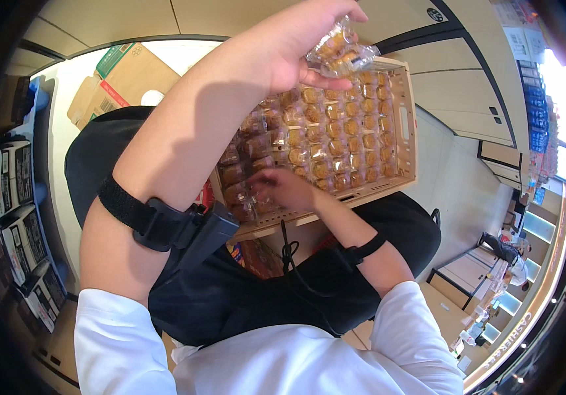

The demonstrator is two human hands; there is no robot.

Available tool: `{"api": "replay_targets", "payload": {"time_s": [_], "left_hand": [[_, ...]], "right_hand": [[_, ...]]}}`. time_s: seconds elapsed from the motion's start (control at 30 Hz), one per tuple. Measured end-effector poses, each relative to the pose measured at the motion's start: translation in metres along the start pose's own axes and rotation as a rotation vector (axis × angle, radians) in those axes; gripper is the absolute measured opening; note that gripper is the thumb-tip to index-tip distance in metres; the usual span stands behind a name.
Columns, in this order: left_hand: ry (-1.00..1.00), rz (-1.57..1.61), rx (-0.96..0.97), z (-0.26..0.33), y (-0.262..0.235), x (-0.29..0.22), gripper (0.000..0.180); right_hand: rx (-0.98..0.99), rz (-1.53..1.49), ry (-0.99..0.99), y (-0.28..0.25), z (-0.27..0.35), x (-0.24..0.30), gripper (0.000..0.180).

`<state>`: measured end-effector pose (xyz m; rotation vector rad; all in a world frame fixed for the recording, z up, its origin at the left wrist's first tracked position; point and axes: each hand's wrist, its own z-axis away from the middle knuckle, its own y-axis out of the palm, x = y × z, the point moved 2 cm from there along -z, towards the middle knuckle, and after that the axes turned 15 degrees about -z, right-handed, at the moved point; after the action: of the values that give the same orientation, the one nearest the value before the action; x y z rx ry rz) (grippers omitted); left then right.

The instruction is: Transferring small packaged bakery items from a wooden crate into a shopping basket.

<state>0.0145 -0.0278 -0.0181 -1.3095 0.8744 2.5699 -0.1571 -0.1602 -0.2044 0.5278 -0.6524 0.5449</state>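
A tan plastic crate (403, 122) rests on my lap, filled with rows of small round golden pastries in clear wrappers (335, 138). My left hand (296, 46) is raised over the crate's far end and grips a couple of wrapped pastries (341, 51) between thumb and fingers. My right hand (282, 186) is down inside the crate near its close left corner, fingers resting on the wrapped pastries there. Both forearms wear black straps; a black device sits on the left one.
Cardboard boxes (122, 79) lie on the floor to the left, beyond my dark trousers. Shelves with packaged goods (20, 197) line the far left. Beige cabinet doors (467, 79) stand behind the crate. A lit shop counter curves at the lower right.
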Motion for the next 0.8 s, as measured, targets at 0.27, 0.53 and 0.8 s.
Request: {"api": "replay_targets", "payload": {"time_s": [0.27,0.53,0.8], "left_hand": [[-0.023,-0.224,0.225,0.009,0.016,0.016,0.021],[-0.049,-0.54,0.316,0.005,0.015,0.022,0.034],[0.12,-0.537,0.228,0.003,0.011,0.014,0.043]], "right_hand": [[0.183,-1.163,-0.238,-0.047,0.059,0.094,0.075],[0.189,-1.226,-0.381,-0.061,0.061,0.071,0.061],[-0.061,-0.874,-0.106,-0.053,0.052,0.061,0.038]]}}
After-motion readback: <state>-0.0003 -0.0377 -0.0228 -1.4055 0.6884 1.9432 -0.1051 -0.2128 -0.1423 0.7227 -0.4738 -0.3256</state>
